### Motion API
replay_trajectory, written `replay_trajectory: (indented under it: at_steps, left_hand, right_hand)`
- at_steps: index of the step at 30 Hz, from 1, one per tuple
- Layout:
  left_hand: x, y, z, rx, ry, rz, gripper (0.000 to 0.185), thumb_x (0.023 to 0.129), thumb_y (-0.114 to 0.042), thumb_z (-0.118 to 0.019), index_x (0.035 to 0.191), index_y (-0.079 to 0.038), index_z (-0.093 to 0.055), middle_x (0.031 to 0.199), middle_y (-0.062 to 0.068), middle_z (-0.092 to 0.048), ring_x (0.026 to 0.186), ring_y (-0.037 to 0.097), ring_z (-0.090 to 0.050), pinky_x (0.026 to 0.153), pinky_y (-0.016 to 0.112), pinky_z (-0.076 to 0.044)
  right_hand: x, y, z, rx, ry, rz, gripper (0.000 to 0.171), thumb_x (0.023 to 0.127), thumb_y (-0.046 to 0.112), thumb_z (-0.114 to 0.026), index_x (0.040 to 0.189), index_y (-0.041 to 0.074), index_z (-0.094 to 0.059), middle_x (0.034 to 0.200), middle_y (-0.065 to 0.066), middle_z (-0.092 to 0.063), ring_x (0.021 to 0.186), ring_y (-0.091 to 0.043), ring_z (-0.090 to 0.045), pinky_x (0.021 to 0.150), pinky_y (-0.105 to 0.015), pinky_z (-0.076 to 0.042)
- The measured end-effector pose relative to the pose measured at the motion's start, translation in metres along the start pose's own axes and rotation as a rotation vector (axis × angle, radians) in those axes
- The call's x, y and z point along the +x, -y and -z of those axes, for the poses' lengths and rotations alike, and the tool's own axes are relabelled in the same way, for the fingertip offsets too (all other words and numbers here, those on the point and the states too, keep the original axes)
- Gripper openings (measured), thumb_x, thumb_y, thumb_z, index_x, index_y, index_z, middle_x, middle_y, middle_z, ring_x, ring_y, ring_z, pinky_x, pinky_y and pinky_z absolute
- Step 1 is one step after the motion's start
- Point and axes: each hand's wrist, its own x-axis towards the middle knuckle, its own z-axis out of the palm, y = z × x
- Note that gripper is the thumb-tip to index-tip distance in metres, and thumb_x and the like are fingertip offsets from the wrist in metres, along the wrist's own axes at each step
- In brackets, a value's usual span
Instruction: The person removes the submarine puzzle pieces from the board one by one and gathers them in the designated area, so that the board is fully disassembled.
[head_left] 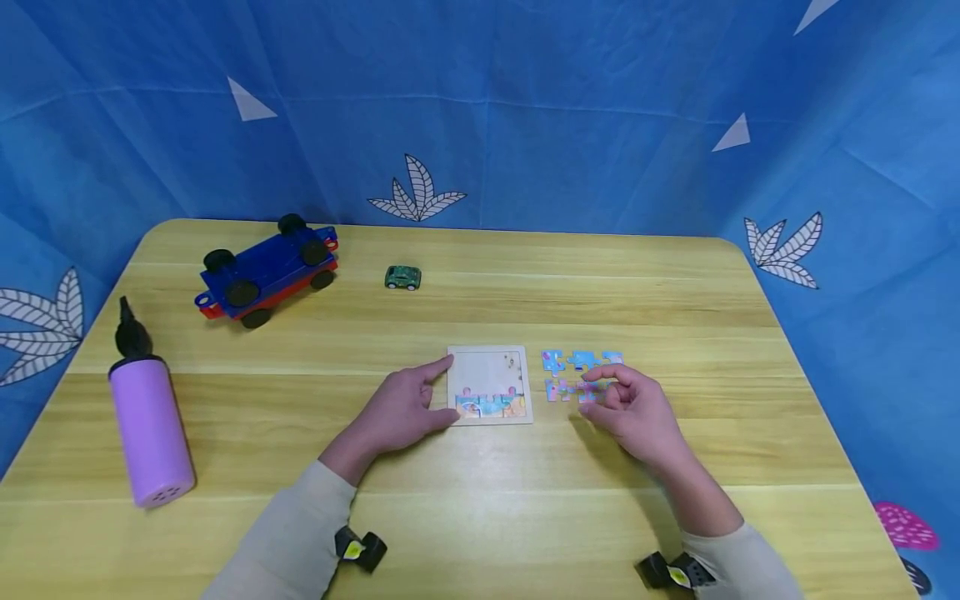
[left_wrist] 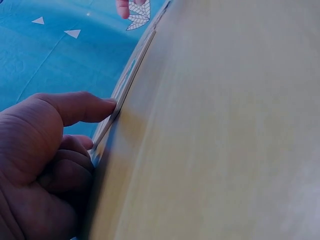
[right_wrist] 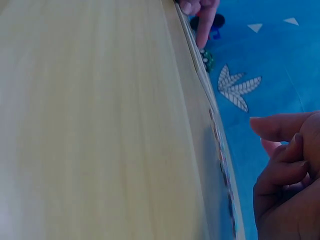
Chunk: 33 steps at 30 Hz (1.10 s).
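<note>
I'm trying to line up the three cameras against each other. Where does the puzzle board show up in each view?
Head view: the puzzle board lies at the table's middle, the left hand touching its left edge.
Left wrist view: the board shows edge-on as a thin pale strip, a finger against it.
Right wrist view: the board is a thin edge near the top.
Shared landmark: the left hand's finger on the board, visible in all three views.

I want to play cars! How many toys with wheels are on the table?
2. A blue and red wagon lies wheels-up at the far left of the table. A small green car sits to its right, behind the puzzle board.
</note>
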Motion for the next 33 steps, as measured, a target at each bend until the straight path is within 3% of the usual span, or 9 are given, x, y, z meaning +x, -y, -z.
replay_trajectory:
  at_steps: [14, 23, 28, 33]
  left_hand:
    - [-0.001, -0.001, 0.001, 0.004, 0.014, -0.016, 0.085, 0.082, -0.025, -0.084, 0.153, -0.009, -0.040, 0.052, -0.005, -0.034, 0.045, 0.010, -0.029, 0.053, 0.031, -0.034]
    - [0.001, 0.001, 0.000, -0.010, 0.011, -0.044, 0.082, 0.084, -0.024, -0.082, 0.153, -0.009, -0.040, 0.050, -0.006, -0.034, 0.044, 0.009, -0.029, 0.052, 0.030, -0.033]
    - [0.001, 0.001, -0.001, -0.004, 0.012, -0.037, 0.084, 0.082, -0.025, -0.083, 0.153, -0.010, -0.041, 0.050, -0.006, -0.034, 0.044, 0.010, -0.029, 0.051, 0.029, -0.031]
    - [0.001, 0.001, -0.001, -0.008, 0.007, -0.026, 0.084, 0.081, -0.024, -0.084, 0.153, -0.011, -0.042, 0.051, -0.005, -0.035, 0.043, 0.011, -0.030, 0.048, 0.028, -0.029]
  right_hand:
    - [0.006, 0.018, -0.036, 0.039, 0.094, 0.058, 0.032, 0.080, -0.006, -0.077, 0.110, 0.000, -0.067, 0.062, 0.000, -0.033, 0.054, -0.011, -0.032, 0.058, -0.025, -0.038]
    - [0.015, 0.025, -0.060, 0.034, 0.151, 0.113, 0.034, 0.079, -0.006, -0.079, 0.110, 0.000, -0.067, 0.060, 0.002, -0.033, 0.054, -0.011, -0.030, 0.085, -0.033, -0.043]
    - [0.019, 0.030, -0.071, 0.023, 0.185, 0.107, 0.038, 0.081, -0.003, -0.079, 0.116, 0.001, -0.066, 0.058, 0.001, -0.033, 0.052, -0.012, -0.031, 0.071, -0.031, -0.043]
    - [0.024, 0.034, -0.080, 0.019, 0.227, 0.095, 0.040, 0.080, -0.004, -0.078, 0.118, 0.001, -0.066, 0.058, 0.001, -0.035, 0.052, -0.014, -0.034, 0.067, -0.030, -0.042]
